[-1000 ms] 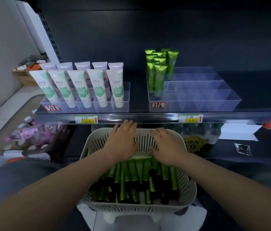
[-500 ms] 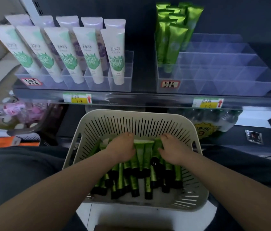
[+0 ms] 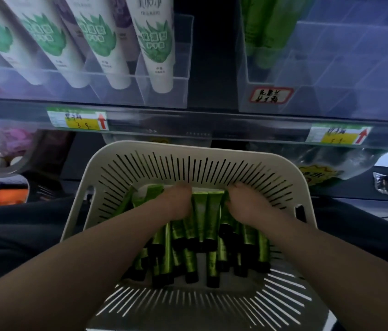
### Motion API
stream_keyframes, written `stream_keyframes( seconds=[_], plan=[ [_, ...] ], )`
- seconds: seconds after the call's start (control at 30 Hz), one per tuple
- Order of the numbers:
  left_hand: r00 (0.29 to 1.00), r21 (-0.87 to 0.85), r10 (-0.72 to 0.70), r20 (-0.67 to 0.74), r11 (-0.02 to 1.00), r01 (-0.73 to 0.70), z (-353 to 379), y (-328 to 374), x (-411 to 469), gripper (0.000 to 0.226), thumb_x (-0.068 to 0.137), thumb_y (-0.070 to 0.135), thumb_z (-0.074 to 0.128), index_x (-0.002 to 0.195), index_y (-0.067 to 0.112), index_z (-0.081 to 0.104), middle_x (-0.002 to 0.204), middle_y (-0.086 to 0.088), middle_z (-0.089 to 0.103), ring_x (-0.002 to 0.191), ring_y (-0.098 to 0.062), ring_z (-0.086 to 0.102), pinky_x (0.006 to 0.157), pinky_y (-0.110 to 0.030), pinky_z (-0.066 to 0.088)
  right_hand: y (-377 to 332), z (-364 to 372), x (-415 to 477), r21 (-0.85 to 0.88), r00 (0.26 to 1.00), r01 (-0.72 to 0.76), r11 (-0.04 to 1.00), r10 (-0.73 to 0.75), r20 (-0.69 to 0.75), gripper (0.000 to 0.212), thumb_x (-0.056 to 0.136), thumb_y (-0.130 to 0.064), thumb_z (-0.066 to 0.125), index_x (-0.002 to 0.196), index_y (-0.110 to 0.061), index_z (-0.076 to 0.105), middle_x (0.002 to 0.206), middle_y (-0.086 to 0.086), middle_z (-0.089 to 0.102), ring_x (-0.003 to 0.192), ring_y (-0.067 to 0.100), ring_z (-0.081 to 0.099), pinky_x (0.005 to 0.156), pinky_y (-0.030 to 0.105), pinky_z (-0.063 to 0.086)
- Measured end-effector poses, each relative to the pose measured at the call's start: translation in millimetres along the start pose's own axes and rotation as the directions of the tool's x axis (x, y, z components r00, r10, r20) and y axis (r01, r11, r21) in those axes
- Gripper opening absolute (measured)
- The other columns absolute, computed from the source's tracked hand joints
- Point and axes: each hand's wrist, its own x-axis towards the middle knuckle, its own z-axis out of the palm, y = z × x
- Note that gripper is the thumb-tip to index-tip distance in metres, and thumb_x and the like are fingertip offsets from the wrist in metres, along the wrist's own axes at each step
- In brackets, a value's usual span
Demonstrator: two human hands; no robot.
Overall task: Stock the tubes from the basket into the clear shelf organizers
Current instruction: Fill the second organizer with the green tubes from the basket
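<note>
Head view: dark shelf [image 3: 212,121] at 12 o'clock bearing clear plastic shelf organizers [image 3: 355,80], white leaf-printed tubes [image 3: 155,44] at 11, yellow price tags [image 3: 78,120]. At 6, cream slotted plastic basket [image 3: 188,161] holding green black-capped tubes [image 3: 200,216]. Grip of left hand [image 3: 176,204] and right hand [image 3: 245,204] curled round tube ends.

The basket [image 3: 195,158] sits in front of and below the shelf [image 3: 212,120], with tubes [image 3: 201,211] heaped in it. The left hand [image 3: 176,204] and right hand [image 3: 245,205] grip the heap's far end, side by side. On the shelf, the left organizer [image 3: 183,56] stands beside the right organizer [image 3: 355,80].
</note>
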Motion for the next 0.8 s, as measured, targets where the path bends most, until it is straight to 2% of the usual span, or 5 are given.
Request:
stream_keyframes(
  seconds=[0.1,0.23,0.37,0.57,0.8],
  plan=[
    [0.999,0.019,0.015,0.035,1.0,-0.016,-2,-2,13,0.058,0.086,0.021,0.064,0.136,0.007,0.039,0.134,-0.014,0.044,0.118,-0.026,0.048,0.101,-0.035,0.043,0,3,9,-0.021,1.0,-0.007,1.0,0.007,0.022,0.034,0.091,-0.021,0.051,0.123,-0.009,0.052,0.121,0.012,0.051,0.109,0.026,0.051,0.092,0.034,0.046],
    [0.997,0.096,0.01,0.074,0.995,-0.017,-3,-3,21,0.077,0.083,0.033,0.067,0.143,0.005,0.027,0.142,-0.015,0.035,0.126,-0.027,0.041,0.104,-0.033,0.04,0,3,18,-0.067,0.996,-0.014,0.998,0.02,0.088,0.043,0.09,-0.031,0.052,0.128,-0.013,0.049,0.125,0.01,0.051,0.111,0.025,0.051,0.094,0.035,0.046],
    [0.997,0.121,0.029,0.068,0.992,-0.037,1,-3,25,0.081,0.081,0.039,0.069,0.142,0.004,0.028,0.141,-0.015,0.034,0.126,-0.027,0.04,0.102,-0.032,0.041,2,2,25,-0.131,0.982,-0.015,0.991,0.039,0.183,0.054,0.089,-0.044,0.05,0.134,-0.014,0.044,0.132,0.011,0.046,0.116,0.026,0.047,0.098,0.037,0.044],
    [0.998,0.159,0.033,0.06,0.986,-0.042,3,-5,28,0.09,0.076,0.043,0.073,0.143,0.004,0.028,0.14,-0.015,0.035,0.125,-0.027,0.04,0.103,-0.035,0.041,2,-6,29,-0.13,0.964,0.016,0.991,0.02,0.267,0.06,0.083,-0.051,0.057,0.133,-0.018,0.046,0.131,0.01,0.043,0.113,0.024,0.046,0.093,0.033,0.045],
    [0.992,0.201,0.046,0.114,0.977,-0.069,4,-7,23,0.089,0.071,0.052,0.074,0.136,0.005,0.037,0.148,-0.016,0.022,0.127,-0.031,0.039,0.103,-0.037,0.041,4,-10,23,-0.123,0.946,0.025,0.992,0.016,0.324,0.08,0.077,-0.057,0.064,0.141,-0.018,0.035,0.139,0.012,0.033,0.126,0.028,0.032,0.104,0.035,0.037]
  ],
)
